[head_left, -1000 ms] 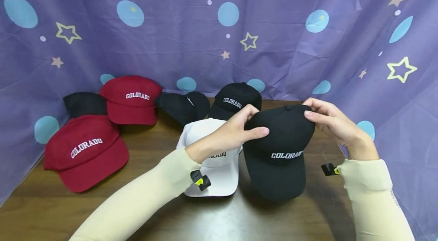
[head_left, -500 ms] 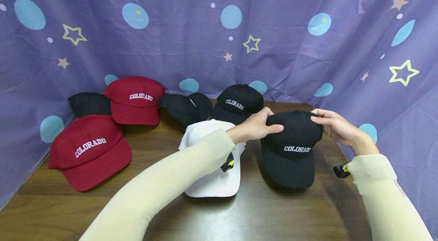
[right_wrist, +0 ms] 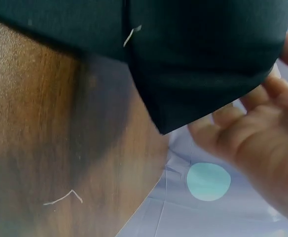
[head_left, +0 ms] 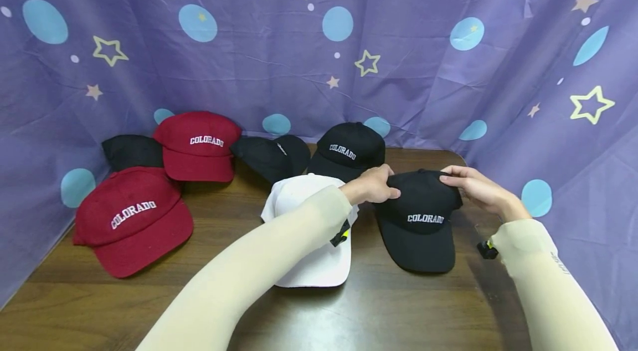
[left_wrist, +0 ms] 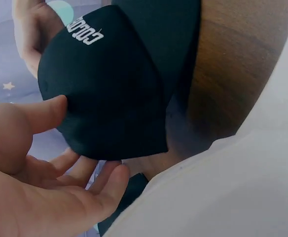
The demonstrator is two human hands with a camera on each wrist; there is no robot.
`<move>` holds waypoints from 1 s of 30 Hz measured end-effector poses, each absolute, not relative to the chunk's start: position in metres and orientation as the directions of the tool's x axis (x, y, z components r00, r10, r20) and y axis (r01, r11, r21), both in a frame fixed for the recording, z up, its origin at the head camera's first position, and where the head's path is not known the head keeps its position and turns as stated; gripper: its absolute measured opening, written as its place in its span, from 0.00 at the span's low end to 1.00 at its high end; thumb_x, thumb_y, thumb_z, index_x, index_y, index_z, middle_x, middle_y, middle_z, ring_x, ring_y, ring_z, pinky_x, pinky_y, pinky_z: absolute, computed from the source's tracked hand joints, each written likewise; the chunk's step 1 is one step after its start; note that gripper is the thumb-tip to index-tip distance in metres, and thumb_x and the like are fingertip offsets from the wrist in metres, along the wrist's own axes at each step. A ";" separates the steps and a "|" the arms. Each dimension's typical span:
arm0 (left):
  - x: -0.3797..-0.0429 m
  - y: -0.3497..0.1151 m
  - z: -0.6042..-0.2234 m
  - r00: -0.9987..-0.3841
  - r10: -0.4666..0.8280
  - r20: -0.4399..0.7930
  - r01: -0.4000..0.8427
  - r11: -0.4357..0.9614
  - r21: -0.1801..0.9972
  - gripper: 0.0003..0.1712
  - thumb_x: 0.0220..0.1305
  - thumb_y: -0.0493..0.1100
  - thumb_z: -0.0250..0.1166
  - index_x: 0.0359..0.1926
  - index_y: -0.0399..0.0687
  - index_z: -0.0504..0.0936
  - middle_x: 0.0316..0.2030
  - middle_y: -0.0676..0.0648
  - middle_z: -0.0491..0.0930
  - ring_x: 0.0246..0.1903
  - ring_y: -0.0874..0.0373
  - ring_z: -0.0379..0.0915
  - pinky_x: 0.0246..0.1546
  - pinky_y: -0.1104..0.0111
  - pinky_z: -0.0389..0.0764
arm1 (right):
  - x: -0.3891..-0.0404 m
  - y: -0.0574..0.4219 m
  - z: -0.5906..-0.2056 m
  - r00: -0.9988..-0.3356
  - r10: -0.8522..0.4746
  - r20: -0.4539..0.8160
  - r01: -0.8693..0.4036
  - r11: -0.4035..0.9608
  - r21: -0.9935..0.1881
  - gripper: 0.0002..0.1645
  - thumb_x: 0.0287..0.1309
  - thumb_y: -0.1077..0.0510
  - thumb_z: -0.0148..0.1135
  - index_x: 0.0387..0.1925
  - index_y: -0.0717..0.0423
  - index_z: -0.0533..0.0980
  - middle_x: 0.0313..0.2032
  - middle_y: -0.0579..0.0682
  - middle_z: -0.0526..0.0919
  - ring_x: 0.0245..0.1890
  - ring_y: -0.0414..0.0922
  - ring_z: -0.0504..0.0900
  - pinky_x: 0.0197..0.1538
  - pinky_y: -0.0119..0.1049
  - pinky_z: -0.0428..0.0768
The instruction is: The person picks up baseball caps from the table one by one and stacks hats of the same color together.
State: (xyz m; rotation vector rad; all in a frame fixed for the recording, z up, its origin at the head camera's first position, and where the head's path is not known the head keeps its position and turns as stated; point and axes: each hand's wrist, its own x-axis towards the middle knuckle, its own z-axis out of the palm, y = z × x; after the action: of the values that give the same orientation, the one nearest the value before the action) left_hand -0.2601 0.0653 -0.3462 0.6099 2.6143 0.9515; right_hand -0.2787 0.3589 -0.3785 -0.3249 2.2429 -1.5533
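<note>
Your left hand and right hand pinch the front black cap from either side; the white cap sits beside it.

High up, the head view looked forward and down across the table; close in, wrist views peered past left hand and right hand, sharing the gripped black cap from opposite sides!

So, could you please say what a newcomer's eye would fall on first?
Probably the lone white cap in the middle, partly hidden by the left sleeve. Two red caps stand out at the left, as does the rightmost black cap, held by the left fingers and right fingers.
</note>
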 end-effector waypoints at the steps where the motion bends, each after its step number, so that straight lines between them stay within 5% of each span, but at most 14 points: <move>1: -0.260 0.066 -0.346 -0.866 0.483 -0.128 0.293 0.698 0.653 0.28 0.65 0.48 0.64 0.60 0.43 0.67 0.56 0.45 0.72 0.52 0.56 0.67 0.52 0.68 0.70 | -0.280 0.358 -0.379 -0.901 -0.390 -0.188 0.026 0.383 -0.923 0.19 0.71 0.52 0.51 0.51 0.63 0.68 0.44 0.57 0.76 0.45 0.51 0.77 0.47 0.45 0.77; 5: -0.260 0.067 -0.347 -0.862 0.491 -0.125 0.307 0.703 0.642 0.30 0.65 0.45 0.63 0.64 0.42 0.64 0.60 0.43 0.69 0.57 0.56 0.65 0.55 0.69 0.68 | -0.282 0.356 -0.382 -0.919 -0.351 -0.178 -0.008 0.468 -0.884 0.21 0.70 0.49 0.51 0.53 0.62 0.68 0.49 0.58 0.73 0.50 0.51 0.71 0.52 0.46 0.70; 9: -0.260 0.067 -0.348 -0.859 0.497 -0.120 0.312 0.695 0.648 0.30 0.66 0.43 0.62 0.65 0.42 0.63 0.61 0.43 0.68 0.58 0.56 0.64 0.57 0.69 0.67 | -0.283 0.357 -0.388 -0.934 -0.316 -0.166 -0.009 0.488 -0.873 0.21 0.70 0.48 0.51 0.51 0.61 0.69 0.46 0.54 0.73 0.45 0.47 0.72 0.46 0.41 0.73; 12: -0.259 0.068 -0.348 -0.855 0.505 -0.113 0.320 0.688 0.651 0.30 0.66 0.43 0.61 0.65 0.43 0.63 0.61 0.44 0.69 0.59 0.57 0.64 0.57 0.69 0.67 | -0.282 0.358 -0.390 -0.949 -0.268 -0.166 0.005 0.513 -0.858 0.19 0.70 0.48 0.52 0.51 0.59 0.70 0.32 0.50 0.75 0.24 0.42 0.70 0.27 0.35 0.73; 16: -0.258 0.067 -0.347 -0.848 0.519 -0.110 0.327 0.674 0.663 0.29 0.66 0.43 0.61 0.65 0.43 0.63 0.61 0.43 0.69 0.58 0.56 0.64 0.55 0.69 0.68 | -0.282 0.359 -0.390 -0.962 -0.219 -0.163 0.025 0.525 -0.851 0.17 0.70 0.49 0.52 0.51 0.57 0.69 0.17 0.46 0.67 0.09 0.39 0.54 0.13 0.34 0.59; 21: -0.257 0.065 -0.347 -0.842 0.526 -0.116 0.316 0.657 0.685 0.29 0.67 0.43 0.60 0.66 0.44 0.63 0.60 0.42 0.70 0.58 0.56 0.65 0.54 0.69 0.70 | -0.283 0.358 -0.390 -0.956 -0.247 -0.158 0.019 0.485 -0.874 0.20 0.71 0.50 0.50 0.53 0.62 0.67 0.36 0.51 0.74 0.29 0.43 0.75 0.32 0.36 0.76; 24: -0.258 0.062 -0.346 -0.839 0.533 -0.110 0.318 0.644 0.696 0.28 0.67 0.42 0.60 0.65 0.44 0.63 0.60 0.42 0.70 0.57 0.56 0.65 0.54 0.68 0.70 | -0.283 0.358 -0.390 -0.952 -0.256 -0.166 0.024 0.481 -0.876 0.23 0.72 0.49 0.49 0.54 0.64 0.65 0.49 0.57 0.70 0.46 0.47 0.73 0.47 0.41 0.75; 30: -0.257 0.049 -0.340 -0.830 0.549 -0.101 0.292 0.581 0.760 0.28 0.69 0.43 0.59 0.66 0.45 0.62 0.60 0.43 0.69 0.57 0.56 0.65 0.54 0.66 0.71 | -0.283 0.359 -0.384 -0.954 -0.252 -0.161 0.013 0.501 -0.865 0.26 0.73 0.46 0.45 0.58 0.64 0.65 0.55 0.58 0.68 0.53 0.46 0.72 0.56 0.47 0.70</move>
State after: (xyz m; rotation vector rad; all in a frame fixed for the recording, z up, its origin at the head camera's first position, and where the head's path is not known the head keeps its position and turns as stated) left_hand -0.2569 0.0489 -0.3401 0.6855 2.4886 1.1102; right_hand -0.2829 0.3586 -0.3839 -0.2024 2.4806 -1.4335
